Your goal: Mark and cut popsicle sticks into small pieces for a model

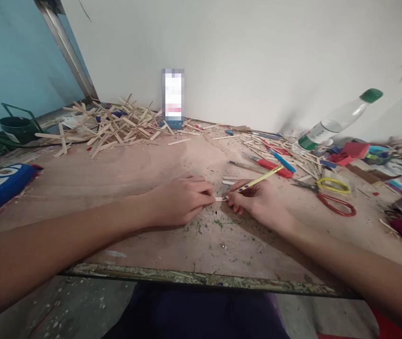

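Left hand: left hand [190,200] palm-down on the bench [133,169], fingers bunched and curled at the stick's left end; can't tell if pinching or just pressing.
Right hand: right hand [257,200] pinching a yellow patterned pencil [259,180], tip down at the stick.
Stick: small pale stick [219,199], flat on bench between the hands, mostly hidden.
Debris: green bits [218,223] scattered nearer the bench edge.
Cutting tools: scissors [335,193], yellow and red handles, right of right hand; red-handled tool [275,168] beyond it, blue one [282,160] alongside.
Back left: heaped wooden sticks [116,127].
Back centre: phone [173,94] upright, screen lit, blurred.
Back right: clear bottle [335,122], green cap, looks tilted.
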